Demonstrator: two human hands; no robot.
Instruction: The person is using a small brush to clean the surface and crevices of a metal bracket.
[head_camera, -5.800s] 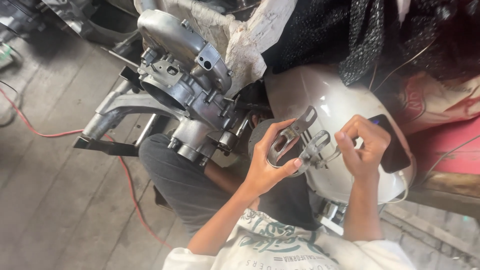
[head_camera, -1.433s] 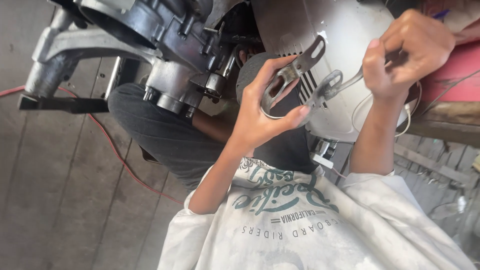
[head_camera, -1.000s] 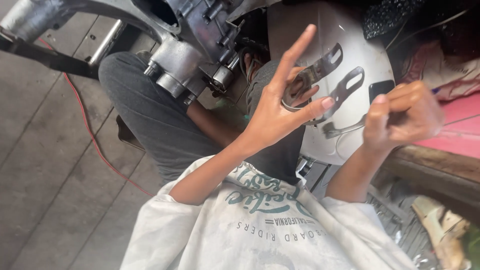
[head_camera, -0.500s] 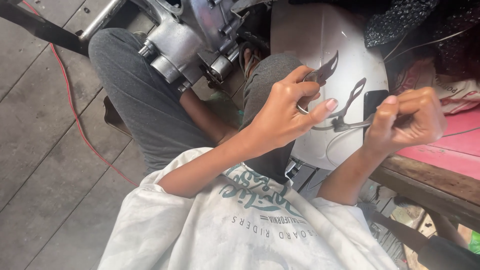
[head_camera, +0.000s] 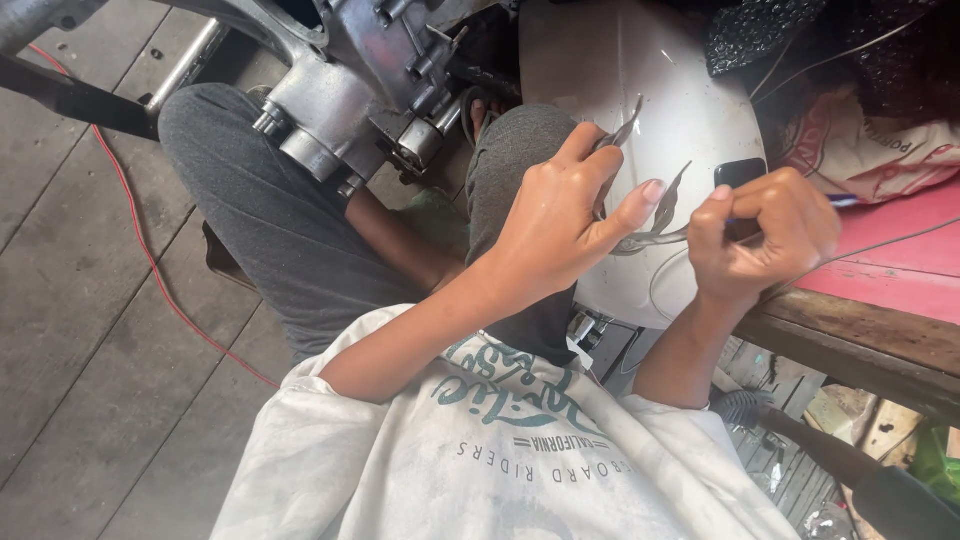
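Observation:
My left hand (head_camera: 570, 225) grips a flat metal bracket (head_camera: 660, 205) with slotted arms, held edge-on in front of a white scooter body panel (head_camera: 640, 80). Fingers and thumb wrap its left part, and its thin arms stick out up and to the right. My right hand (head_camera: 765, 230) is closed in a fist on a slim tool (head_camera: 835, 200) whose tip meets the bracket's right end. Both hands hover above my knees in grey trousers.
A grey metal engine block (head_camera: 350, 90) stands between my legs at top centre. A red cable (head_camera: 150, 260) runs over the wooden floor on the left. On the right lie a red-topped wooden bench (head_camera: 880, 330), a dark phone (head_camera: 740, 175) and a printed sack (head_camera: 870, 150).
The left hand's fingers, spread wide a second ago, have closed round the bracket and turned it edge-on. The view has shifted down and left; the right hand stays on the tool.

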